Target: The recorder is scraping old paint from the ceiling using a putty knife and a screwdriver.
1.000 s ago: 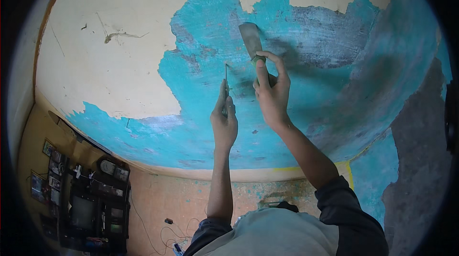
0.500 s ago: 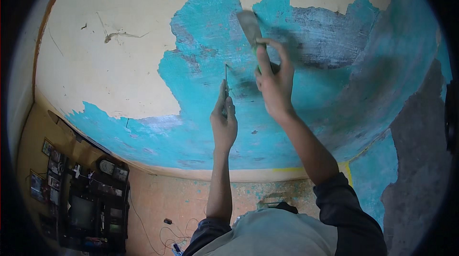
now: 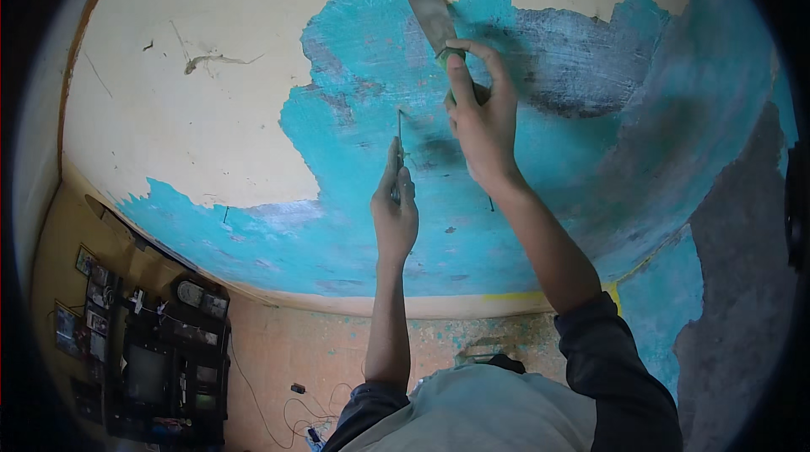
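Note:
My right hand [image 3: 488, 119] is closed around the green handle of a scraper [image 3: 434, 21]. The wide metal blade lies against the wall, its end at the border between bare turquoise wall [image 3: 363, 38] and the cream paint [image 3: 202, 106] above. Lower and to the left, my left hand [image 3: 395, 216] grips a thin metal tool [image 3: 400, 127] that shows edge-on. That tool's tip points up at the turquoise surface; whether it touches cannot be made out, and its handle is mostly hidden by my fingers.
Nails stick out of the wall, one [image 3: 492, 203] beside my right forearm and another [image 3: 225, 214] at left. A dark shelf unit with a television [image 3: 145, 372] stands at lower left. Cables [image 3: 295, 427] and paint flakes lie on the floor [image 3: 270, 351]. Grey patched wall [image 3: 734, 283] is at right.
My right hand has moved up and slightly left, sliding the scraper blade to the cream paint's edge. My left hand has barely shifted.

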A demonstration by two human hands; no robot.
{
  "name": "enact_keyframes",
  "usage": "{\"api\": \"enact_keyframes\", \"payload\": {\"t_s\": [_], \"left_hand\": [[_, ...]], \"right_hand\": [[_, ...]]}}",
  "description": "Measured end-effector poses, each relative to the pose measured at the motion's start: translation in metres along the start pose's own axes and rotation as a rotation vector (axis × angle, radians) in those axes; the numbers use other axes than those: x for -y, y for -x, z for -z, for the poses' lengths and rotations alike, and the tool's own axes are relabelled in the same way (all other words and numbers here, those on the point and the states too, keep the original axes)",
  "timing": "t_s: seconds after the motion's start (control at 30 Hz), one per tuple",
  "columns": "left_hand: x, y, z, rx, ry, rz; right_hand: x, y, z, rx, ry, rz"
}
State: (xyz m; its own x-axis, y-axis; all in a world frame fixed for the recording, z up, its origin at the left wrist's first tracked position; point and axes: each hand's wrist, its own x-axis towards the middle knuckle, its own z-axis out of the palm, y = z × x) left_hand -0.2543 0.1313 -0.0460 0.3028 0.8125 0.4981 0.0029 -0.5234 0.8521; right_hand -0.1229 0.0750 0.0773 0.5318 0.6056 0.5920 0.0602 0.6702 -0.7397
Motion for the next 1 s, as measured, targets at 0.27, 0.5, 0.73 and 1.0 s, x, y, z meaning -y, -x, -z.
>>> {"api": "enact_keyframes", "payload": {"t_s": [0.27,0.5,0.73,1.0], "left_hand": [[0.001,0.001,-0.001,0.000,0.028,0.019],[0.000,0.002,-0.005,-0.030,0.006,-0.029],[-0.002,0.005,-0.010,-0.035,-0.005,0.033],[-0.001,0.019,-0.011,-0.109,-0.005,-0.051]], "right_hand": [[-0.032,0.028,0.008,-0.015,0.049,-0.070],[-0.039,0.034,0.020,0.021,0.030,-0.029],[-0.020,-0.007,0.012,-0.002,0.123,0.168],[-0.082,0.046,0.046,0.070,0.170,0.097]]}}
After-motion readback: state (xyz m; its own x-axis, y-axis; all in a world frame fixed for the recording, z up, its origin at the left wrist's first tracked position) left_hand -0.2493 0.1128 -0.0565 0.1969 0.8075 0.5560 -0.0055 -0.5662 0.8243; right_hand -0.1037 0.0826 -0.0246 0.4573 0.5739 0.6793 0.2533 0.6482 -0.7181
